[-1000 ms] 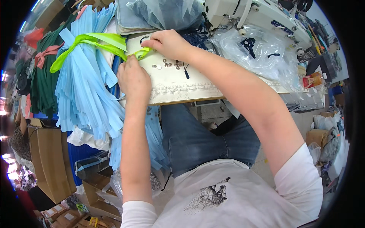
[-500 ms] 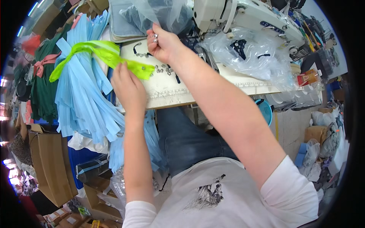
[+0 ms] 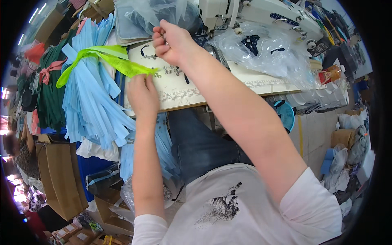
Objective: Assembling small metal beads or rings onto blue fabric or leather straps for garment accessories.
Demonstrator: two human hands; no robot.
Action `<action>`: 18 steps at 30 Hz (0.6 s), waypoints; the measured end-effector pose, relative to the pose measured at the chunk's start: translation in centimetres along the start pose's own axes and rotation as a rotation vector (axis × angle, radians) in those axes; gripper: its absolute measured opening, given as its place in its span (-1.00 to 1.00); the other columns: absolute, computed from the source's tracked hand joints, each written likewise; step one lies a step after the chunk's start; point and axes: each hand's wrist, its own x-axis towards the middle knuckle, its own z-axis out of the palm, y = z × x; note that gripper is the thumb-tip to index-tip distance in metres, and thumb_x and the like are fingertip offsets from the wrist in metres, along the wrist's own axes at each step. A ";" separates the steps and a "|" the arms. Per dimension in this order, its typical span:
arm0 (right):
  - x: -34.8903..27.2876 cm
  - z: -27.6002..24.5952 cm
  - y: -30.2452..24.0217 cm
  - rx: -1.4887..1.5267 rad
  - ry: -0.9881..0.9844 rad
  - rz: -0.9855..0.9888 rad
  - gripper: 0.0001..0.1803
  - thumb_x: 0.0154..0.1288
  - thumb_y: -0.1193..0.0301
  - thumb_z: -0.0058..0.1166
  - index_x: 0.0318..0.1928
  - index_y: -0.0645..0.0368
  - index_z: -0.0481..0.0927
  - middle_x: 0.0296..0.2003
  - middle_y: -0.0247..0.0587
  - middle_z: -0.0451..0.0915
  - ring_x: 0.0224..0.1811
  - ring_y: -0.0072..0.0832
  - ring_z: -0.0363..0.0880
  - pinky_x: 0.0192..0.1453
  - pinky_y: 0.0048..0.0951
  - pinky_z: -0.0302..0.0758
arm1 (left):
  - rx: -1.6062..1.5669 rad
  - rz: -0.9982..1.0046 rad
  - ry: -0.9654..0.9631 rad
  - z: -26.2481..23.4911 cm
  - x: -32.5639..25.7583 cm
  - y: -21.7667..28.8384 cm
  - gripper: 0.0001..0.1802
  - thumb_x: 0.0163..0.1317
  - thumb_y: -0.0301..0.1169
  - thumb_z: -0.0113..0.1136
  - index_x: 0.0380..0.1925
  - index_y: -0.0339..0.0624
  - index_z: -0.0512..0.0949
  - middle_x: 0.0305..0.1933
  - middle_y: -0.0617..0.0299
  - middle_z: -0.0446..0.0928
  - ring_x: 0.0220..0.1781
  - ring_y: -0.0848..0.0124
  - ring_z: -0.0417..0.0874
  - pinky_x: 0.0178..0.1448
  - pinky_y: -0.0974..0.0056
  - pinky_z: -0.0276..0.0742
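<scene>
A lime-green fabric strip (image 3: 116,61) lies across a thick bundle of light-blue strips (image 3: 87,94), its narrow end reaching onto the white tabletop. My left hand (image 3: 143,94) pinches the lower edge of that strip near this end. Above and to the right, my right hand (image 3: 173,43) is raised off the table with its fingers curled in. A bit of silvery metal shows between those fingers, mostly hidden. Several small metal pieces (image 3: 169,70) are scattered on the table below the right hand, close to the strip's tip.
A white sewing machine (image 3: 281,20) stands at the back right. Clear plastic bags (image 3: 261,53) lie before it, with black bits inside. A ruler scale (image 3: 183,94) runs along the table's front edge. Dark-green strips (image 3: 51,98) hang at the left. A blue basket (image 3: 285,116) sits below the table.
The green strip's end has drawn back leftward and looks narrower. My left hand has dropped slightly, while my right fingers have curled differently around the metal. The whole view has shifted a little.
</scene>
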 end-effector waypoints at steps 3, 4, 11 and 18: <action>0.1 -2.7 1.1 -0.952 0.040 -0.420 -0.69 0.49 0.23 -0.21 -0.24 0.23 0.43 -0.46 -0.13 0.53 -0.46 -0.35 0.56 -0.57 -0.46 0.41 | 0.114 -0.003 0.009 -0.7 1.4 -1.1 -0.84 0.20 -0.47 0.12 -0.30 -0.33 0.61 -0.28 -0.03 0.59 -0.22 -0.02 0.54 -0.01 0.04 0.45; 0.3 -3.7 1.5 -1.582 0.069 -0.776 -0.68 0.48 0.22 -0.18 -0.22 0.25 0.44 -0.44 -0.01 0.59 -0.44 -0.24 0.62 -0.52 -0.34 0.50 | 0.111 0.013 -0.006 -0.6 1.5 -1.7 -0.83 0.19 -0.47 0.11 -0.29 -0.33 0.62 -0.23 -0.02 0.60 -0.17 0.00 0.55 0.01 0.05 0.46; -2.0 -6.2 4.2 -2.189 -0.067 -0.971 -0.61 0.43 0.11 -0.11 -0.22 0.24 0.46 -0.50 0.01 0.61 -0.42 -0.07 0.65 -0.36 -0.13 0.58 | 0.138 0.042 -0.015 -0.2 0.4 -2.6 -0.75 0.13 -0.48 0.07 -0.26 -0.36 0.64 -0.04 -0.02 0.61 0.03 0.05 0.55 0.17 0.08 0.44; -2.1 -5.1 3.0 -2.383 -0.340 -0.780 -0.53 0.45 0.05 -0.19 -0.27 0.18 0.58 -0.43 -0.08 0.66 -0.35 -0.12 0.67 -0.29 -0.15 0.59 | 0.103 0.014 -0.031 -0.2 0.4 -2.4 -0.72 0.11 -0.45 0.06 -0.25 -0.37 0.65 -0.03 -0.04 0.61 0.04 0.04 0.54 0.17 0.07 0.44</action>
